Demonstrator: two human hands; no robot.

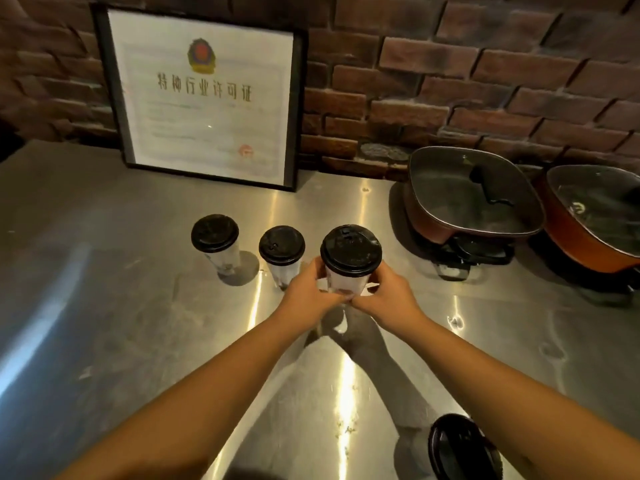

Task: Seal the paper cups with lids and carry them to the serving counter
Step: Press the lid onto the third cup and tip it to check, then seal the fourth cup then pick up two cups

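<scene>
Both hands, left hand [306, 292] and right hand [388, 294], wrap the lidded cup [348, 268] from either side, likely steadying it to carry. Two more sealed cups [214, 244] [281, 254] stand left on the steel surface [104, 306]; a fourth [462, 448] sits near right.

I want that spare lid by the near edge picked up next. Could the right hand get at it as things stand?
Probably not yet: the right hand shares its grip on the cup with the left hand. Once freed, the lid lies unblocked beside the right forearm.
</scene>
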